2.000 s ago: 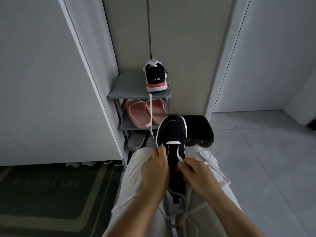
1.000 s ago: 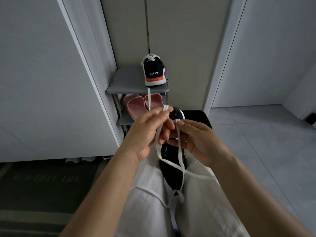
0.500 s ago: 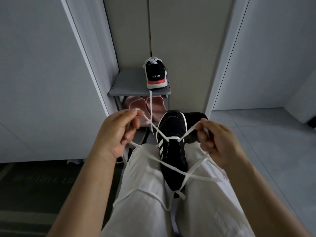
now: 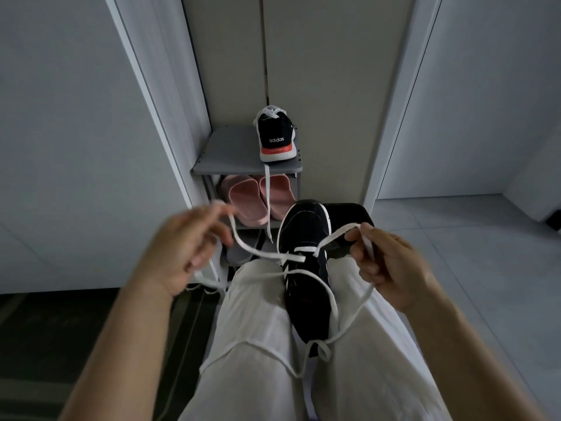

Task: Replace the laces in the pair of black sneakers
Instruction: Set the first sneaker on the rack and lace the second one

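Black sneaker (image 4: 306,262) lies wedged between the person's thighs, toe pointing away toward the rack, its heel end low in the lap; the two hands hang to either side of it and slightly above, neither one touching the shoe itself. A flat white lace (image 4: 267,253) runs through the lowest eyelets across the vamp and spreads outward to both hands. The left hand (image 4: 182,253), blurred, is loosely curled with thumb and fingertips pinching one end of the lace, the slack looping down below the palm. The right hand (image 4: 385,265) is closed around the other end, which bends over the forefinger and trails down through the fist. The remaining length drapes in loose curves over the pale trousers (image 4: 258,344).

The sneaker is dark knit fabric with a white sole edge and white side stripes. Just past its toe sits a black rounded object (image 4: 349,217), partly hidden by the shoe and the right hand. Ahead stands a grey shoe rack (image 4: 230,153): on its top shelf rests the second black sneaker (image 4: 277,135), heel facing the camera, white and red sole, with one white lace dangling over the shelf edge. Pink slippers (image 4: 258,199) lie on the shelf below. A dark mat (image 4: 60,329) covers the floor at left; grey tiles (image 4: 485,268) at right.
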